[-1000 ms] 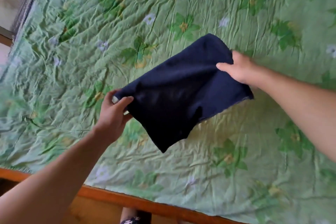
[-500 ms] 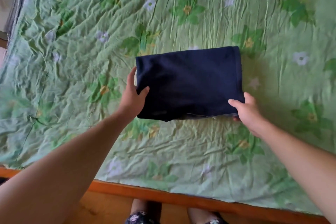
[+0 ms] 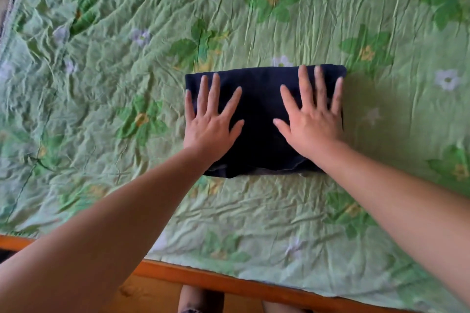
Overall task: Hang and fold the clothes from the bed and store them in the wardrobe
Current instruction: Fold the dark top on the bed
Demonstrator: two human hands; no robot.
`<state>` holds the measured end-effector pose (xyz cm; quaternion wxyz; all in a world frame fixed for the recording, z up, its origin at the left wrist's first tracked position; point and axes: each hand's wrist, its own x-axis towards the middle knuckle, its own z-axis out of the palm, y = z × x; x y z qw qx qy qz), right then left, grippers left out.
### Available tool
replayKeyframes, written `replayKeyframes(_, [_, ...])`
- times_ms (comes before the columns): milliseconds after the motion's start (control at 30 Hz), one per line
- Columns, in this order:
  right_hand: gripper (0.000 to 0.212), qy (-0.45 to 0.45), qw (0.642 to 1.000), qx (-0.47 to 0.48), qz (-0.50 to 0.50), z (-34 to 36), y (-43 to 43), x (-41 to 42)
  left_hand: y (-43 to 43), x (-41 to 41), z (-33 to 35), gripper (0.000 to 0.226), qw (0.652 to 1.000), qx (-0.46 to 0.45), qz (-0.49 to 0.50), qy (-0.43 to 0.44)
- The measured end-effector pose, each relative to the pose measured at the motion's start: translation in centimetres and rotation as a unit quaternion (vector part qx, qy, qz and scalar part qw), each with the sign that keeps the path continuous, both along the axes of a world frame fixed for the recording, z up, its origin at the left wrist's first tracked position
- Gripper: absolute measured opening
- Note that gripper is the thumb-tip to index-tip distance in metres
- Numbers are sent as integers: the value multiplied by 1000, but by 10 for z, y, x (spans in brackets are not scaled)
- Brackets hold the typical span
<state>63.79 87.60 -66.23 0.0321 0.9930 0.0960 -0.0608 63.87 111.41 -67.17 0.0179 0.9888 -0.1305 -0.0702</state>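
Half a second ago our left hand (image 3: 211,124) gripped the left edge of the folded navy garment (image 3: 259,109) and our right hand (image 3: 312,124) its near right corner. Now both lie flat on top of it, fingers straight and spread, pressing down. The garment lies as a rectangle on the crumpled green floral bedsheet (image 3: 101,84), right of the middle. Bare sheet stretches widest to the left. The orange wooden bed frame (image 3: 229,284) runs along the near edge, well apart from the garment.
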Motion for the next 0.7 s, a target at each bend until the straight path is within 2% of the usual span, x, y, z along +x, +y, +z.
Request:
replayKeyframes(133, [77,4,999,-42,-2,-26,-9,19,0,5,-36,70,1000,-3,-1,-3])
replayKeyframes(233, [86,60,997,-50,-9,-24,-39,-3,3,3,-38,70,1000,-8,-11,-7])
replayKeyframes(367, [94,158,977,-137,-35,5,-71,-36,5,-4,-18,72,998,16,-21,49])
replayKeyframes(433, [92,137,980,-140,-47,18,-61,-30,4,-5,-8,72,997,20,-18,76])
replayKeyframes(533, [81,50,998,-42,0,21,-28,-6,-3,1,1,72,998,4,-15,58])
replayKeyframes(600, [80,39,998,2,42,9,-8,16,-6,9,-2,70,999,3,-29,34])
replayKeyframes(700, [82,43,998,-15,39,-26,3,35,-3,15,-21,69,999,3,-36,17])
